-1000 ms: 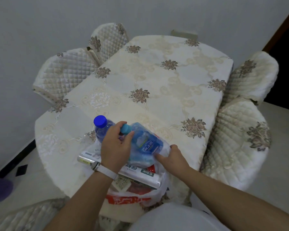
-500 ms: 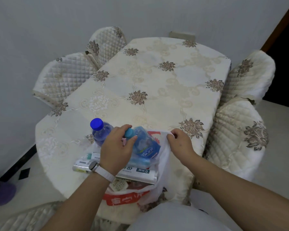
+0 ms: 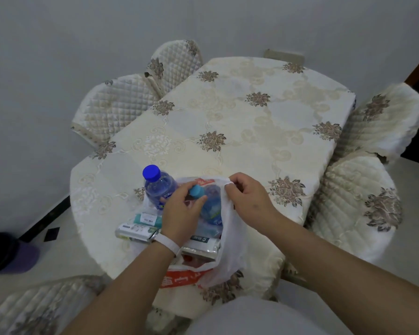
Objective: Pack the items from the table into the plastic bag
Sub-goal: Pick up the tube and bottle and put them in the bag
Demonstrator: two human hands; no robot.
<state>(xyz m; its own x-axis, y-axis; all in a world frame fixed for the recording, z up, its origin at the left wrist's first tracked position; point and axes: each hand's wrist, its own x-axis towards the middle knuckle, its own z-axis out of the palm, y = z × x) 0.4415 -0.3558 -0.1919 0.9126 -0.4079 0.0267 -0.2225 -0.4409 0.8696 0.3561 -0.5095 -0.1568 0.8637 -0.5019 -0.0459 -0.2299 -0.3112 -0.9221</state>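
- Two hands are engaged. My left hand [image 3: 179,211] curls fingers and thumb round the neck of the clear plastic water bottle with the teal cap [image 3: 212,206]. My right hand [image 3: 250,201] pinches the far rim of the thin white plastic bag with red print [image 3: 231,240] between thumb and forefinger.
- Location: the teal-capped bottle lies tilted inside the bag's mouth, cap toward the far rim, above a flat white tissue pack [image 3: 201,243] that is also inside the bag.
- Handling, bottle: I cannot confirm the fill level. If full, I judge it heavy for its size. It should be stiff at the neck and smooth on the body, so the neck below the cap is the secure hold.
- Handling, bag: the film looks soft, limp and light. I expect the mouth to collapse unless the rim is held up.
- Appearance, bag: translucent and crumpled, with its near end drooping over the edge of the cream embroidered table [image 3: 252,117].
- Left of the bag: a clear bottle with a dark blue cap [image 3: 158,187] stands upright just beside it. A white wrapped pack [image 3: 135,232] and a small teal roll [image 3: 145,217] lie outside it.
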